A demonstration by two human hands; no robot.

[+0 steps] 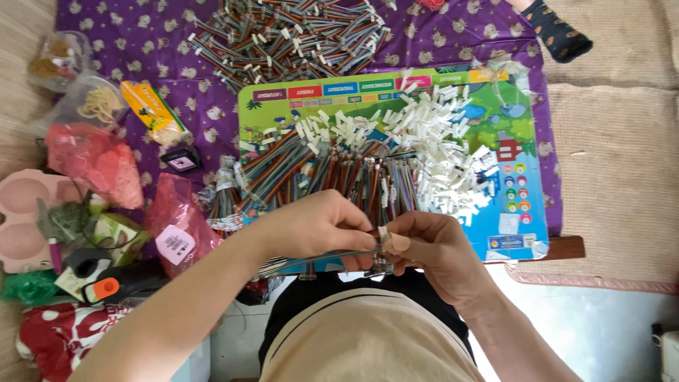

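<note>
Purple cloth [141, 42] under colourful board [527, 141] | left hand [318, 226] and right hand [431, 247] both pinch ribbon cable [318, 256]

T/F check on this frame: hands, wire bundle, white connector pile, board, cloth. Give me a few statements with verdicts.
1. Both hands meet at one small white connector. True.
2. The left hand rests flat on the purple cloth. False: it pinches a thin wire above the colourful board.
3. Loose white connectors are piled on the board. True.
4. The right hand holds scissors. False: its fingers pinch the connector.
5. The finished wire heap lies on the board. False: it lies on the cloth beyond the board.
</note>
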